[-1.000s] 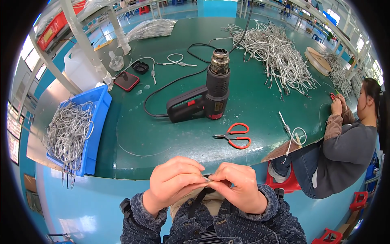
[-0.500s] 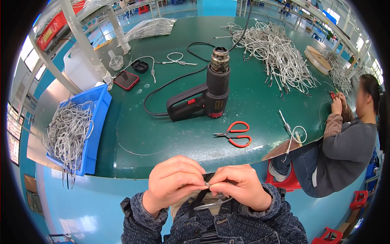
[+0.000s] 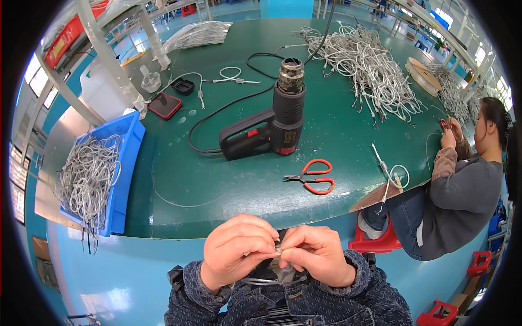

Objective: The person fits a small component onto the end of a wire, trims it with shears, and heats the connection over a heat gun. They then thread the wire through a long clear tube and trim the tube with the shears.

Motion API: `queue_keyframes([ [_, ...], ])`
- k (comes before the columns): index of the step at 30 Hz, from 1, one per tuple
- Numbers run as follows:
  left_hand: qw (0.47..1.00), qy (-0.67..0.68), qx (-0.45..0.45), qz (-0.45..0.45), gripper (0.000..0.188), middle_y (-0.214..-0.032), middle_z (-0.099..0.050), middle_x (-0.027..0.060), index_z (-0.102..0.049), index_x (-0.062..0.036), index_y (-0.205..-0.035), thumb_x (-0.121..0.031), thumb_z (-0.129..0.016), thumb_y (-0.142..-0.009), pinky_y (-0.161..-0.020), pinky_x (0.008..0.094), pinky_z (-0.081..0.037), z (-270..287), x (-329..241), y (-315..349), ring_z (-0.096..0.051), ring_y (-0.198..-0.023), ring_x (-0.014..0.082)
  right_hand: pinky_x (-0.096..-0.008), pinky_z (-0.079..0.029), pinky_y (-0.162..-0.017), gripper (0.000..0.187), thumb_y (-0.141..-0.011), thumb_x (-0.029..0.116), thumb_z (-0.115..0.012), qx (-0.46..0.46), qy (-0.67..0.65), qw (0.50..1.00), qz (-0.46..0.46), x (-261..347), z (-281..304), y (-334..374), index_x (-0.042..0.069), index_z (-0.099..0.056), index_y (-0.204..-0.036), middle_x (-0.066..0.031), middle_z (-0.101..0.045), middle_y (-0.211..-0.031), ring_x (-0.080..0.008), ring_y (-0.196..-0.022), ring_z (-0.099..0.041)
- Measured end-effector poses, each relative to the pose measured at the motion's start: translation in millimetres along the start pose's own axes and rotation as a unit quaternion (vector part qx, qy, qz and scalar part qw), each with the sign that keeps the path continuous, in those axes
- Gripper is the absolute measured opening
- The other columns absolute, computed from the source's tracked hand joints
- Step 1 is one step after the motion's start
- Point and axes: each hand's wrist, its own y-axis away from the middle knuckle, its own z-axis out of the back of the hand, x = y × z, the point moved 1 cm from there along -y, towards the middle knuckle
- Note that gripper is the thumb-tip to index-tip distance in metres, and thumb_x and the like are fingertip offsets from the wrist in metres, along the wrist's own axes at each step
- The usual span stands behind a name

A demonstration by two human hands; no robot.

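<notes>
Two hands meet at the bottom centre of the frame, just below the near edge of the bench [image 3: 348,130], and between them sits a thin grey cable [image 3: 266,281] with a small metal end. The left hand [image 3: 236,255] curls around it, thumb and forefinger pressed together on the cable near its tip; the right hand [image 3: 318,255] pinches the same small end from the other side, fingers closed tight. What exactly sits at the tip is too small to tell. The step in hand looks like fitting or seating something on the cable end; the next move would call for a steady pinch and fine alignment of the tips.

Above the hands, red-handled scissors [image 3: 312,177] lie on the green top, and beyond them a black heat gun [image 3: 272,127] stands nozzle up. A blue bin [image 3: 126,157] of grey cables hangs at the left edge, and a large heap of cables [image 3: 370,70] covers the upper right. At the right edge another person [image 3: 462,190] sits working.
</notes>
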Motion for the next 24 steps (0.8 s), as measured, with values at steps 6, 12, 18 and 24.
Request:
queue_keyframes([
  [6, 1.0, 0.01, -0.001, -0.008, 0.026, -0.079, -0.064, 0.0072, -0.061, -0.0026, -0.085, -0.002, -0.078, -0.065, -0.064, 0.0312, -0.053, -1, -4, 2, -0.066, -0.076, 0.0261, -0.02, -0.039, -0.046, 0.004, -0.088, -0.003, -0.058, 0.007, 0.023, 0.997, 0.072, -4, -1, 1, -0.005, -0.058, -0.091, -0.0135, -0.063, -0.078, -0.0072, -0.054, -0.051],
  [12, 0.999, -0.002, -0.032, -0.008, 0.023, -0.073, -0.063, 0.0046, -0.06, -0.0053, -0.076, -0.002, -0.08, -0.064, -0.061, 0.0293, -0.053, -4, -2, 1, -0.065, -0.072, 0.0233, -0.0203, -0.04, -0.048, 0.002, -0.087, -0.004, -0.06, -0.01, 0.002, 0.998, 0.054, -7, -1, 1, -0.005, -0.059, -0.088, -0.0131, -0.064, -0.076, -0.0079, -0.056, -0.052],
  [18, 0.998, 0.062, -0.007, 0.021, 0.023, -0.074, -0.064, 0.0079, -0.062, -0.0023, -0.079, -0.001, -0.079, -0.064, -0.063, 0.0318, -0.055, 1, 1, 1, -0.067, -0.074, 0.0264, -0.0199, -0.04, -0.049, 0.002, -0.084, -0.007, -0.06, -0.023, 0.051, 0.996, 0.067, -2, -5, 1, -0.006, -0.059, -0.085, -0.013, -0.064, -0.076, -0.0081, -0.057, -0.053],
  [24, 0.994, 0.071, 0.002, 0.083, 0.019, -0.076, -0.066, 0.0121, -0.063, 0.0012, -0.081, 0.001, -0.077, -0.067, -0.066, 0.0342, -0.056, 5, -5, 1, -0.069, -0.076, 0.0287, -0.0195, -0.04, -0.049, 0.004, -0.082, -0.009, -0.059, -0.028, 0.056, 0.995, 0.073, 3, -4, 0, -0.006, -0.059, -0.084, -0.0125, -0.064, -0.076, -0.0076, -0.056, -0.052],
])
